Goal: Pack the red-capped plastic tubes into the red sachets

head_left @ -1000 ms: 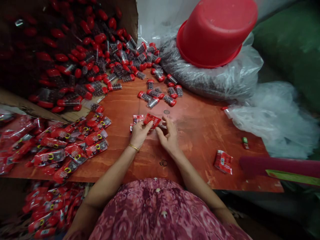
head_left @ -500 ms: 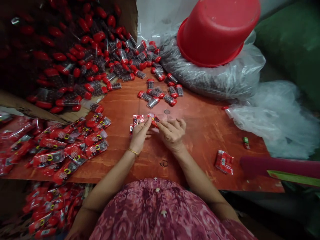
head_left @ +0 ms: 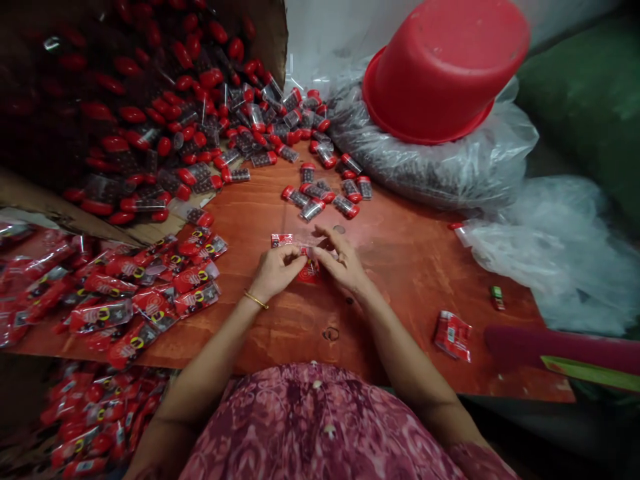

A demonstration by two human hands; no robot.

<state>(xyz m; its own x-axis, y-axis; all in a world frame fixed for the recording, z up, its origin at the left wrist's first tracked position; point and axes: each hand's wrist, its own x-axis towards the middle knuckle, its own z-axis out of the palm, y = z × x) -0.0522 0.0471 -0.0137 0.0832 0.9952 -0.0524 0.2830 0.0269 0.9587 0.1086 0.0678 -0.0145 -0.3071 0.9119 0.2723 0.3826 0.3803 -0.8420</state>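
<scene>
Between my hands is a red printed plastic packet (head_left: 310,271), its upper edge pinched from both sides. My left hand (head_left: 279,270), with a gold bangle at the wrist, grips the packet's left part between thumb and forefinger. On the other side, thumb and finger of my right hand (head_left: 340,261) close on its right part, the remaining fingers loosely raised. Whether anything is inside the packet I cannot make out. Another red packet (head_left: 281,240) lies flat just beyond my left fingers. Farther off lie several small clear bottles with red caps (head_left: 313,209), filled with dark pieces.
Left, a cardboard box (head_left: 30,193) spills red-capped bottles onto the wooden table (head_left: 400,280). Filled red packets (head_left: 155,303) pile up nearer me. An upturned red tub (head_left: 440,73) rests on a clear bag (head_left: 425,167). To the right lie flat packets (head_left: 453,335) and a small green item (head_left: 497,297).
The packet between my hands has turned from a narrow angled strip to lie lower with its printed face showing. My hands have drawn slightly nearer to me, and the whole view has shifted a little.
</scene>
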